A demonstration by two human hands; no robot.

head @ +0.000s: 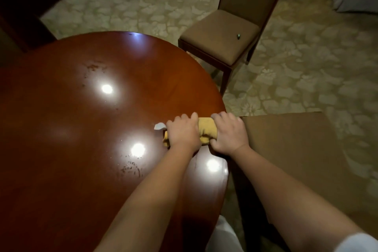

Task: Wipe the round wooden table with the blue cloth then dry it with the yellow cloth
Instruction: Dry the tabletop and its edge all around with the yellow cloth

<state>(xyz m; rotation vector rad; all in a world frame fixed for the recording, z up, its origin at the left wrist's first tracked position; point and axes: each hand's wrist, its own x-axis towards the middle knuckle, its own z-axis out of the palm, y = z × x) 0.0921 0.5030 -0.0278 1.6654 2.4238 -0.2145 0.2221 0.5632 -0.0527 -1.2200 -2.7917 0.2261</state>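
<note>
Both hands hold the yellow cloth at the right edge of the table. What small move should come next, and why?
Probably slide the yellow cloth leftward over the table toward the specks near the front light reflection. The left hand and right hand grip it bunched at the right edge, while marks show there and farther back, so most of the surface seems untreated.

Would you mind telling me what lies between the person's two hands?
In the head view, the rolled yellow cloth spans between the left hand and right hand.
</note>
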